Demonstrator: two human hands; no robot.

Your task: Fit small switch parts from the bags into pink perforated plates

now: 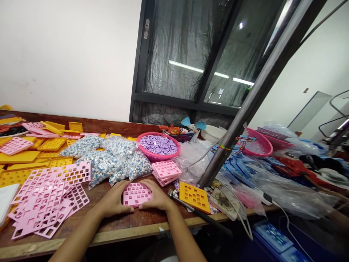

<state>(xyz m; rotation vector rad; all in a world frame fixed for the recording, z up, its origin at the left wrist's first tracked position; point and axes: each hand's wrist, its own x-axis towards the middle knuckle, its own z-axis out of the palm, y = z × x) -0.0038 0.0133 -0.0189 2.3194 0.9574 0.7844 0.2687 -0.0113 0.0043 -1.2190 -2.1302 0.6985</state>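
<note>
Wooden bench (114,227), pink basket (158,157) of purple tiles (158,144)

Two hands (116,202), two pink baskets (159,157)

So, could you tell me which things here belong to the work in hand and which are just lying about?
In hand: pink tray, held between left hand and right hand on the table.
Lying about, it seems: stack of pink trays, basket of purple pieces, bagged pieces, pink grids, yellow tray.
</note>
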